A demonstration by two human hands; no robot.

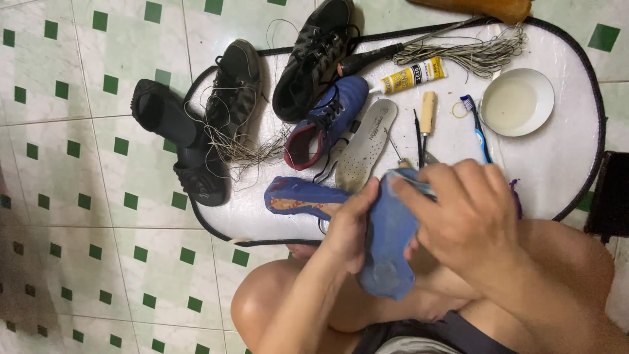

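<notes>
Both hands grip a blue suede-like shoe upper (pixel 388 242) over the lap at 6 o'clock: left hand (pixel 350 226) clasps its side, right hand (pixel 468 213) closed over its top edge, white oval mat (pixel 563 157) at 12 o'clock.

White oval table (pixel 563 164), dark-rimmed: white bowl (pixel 517 101); beside it blue toothbrush (pixel 477 128), awl (pixel 427 115), glue tube (pixel 413 76), insole (pixel 367 144), blue shoe (pixel 324 124), black shoes (pixel 314 56), cord bundle (pixel 472 56).
</notes>
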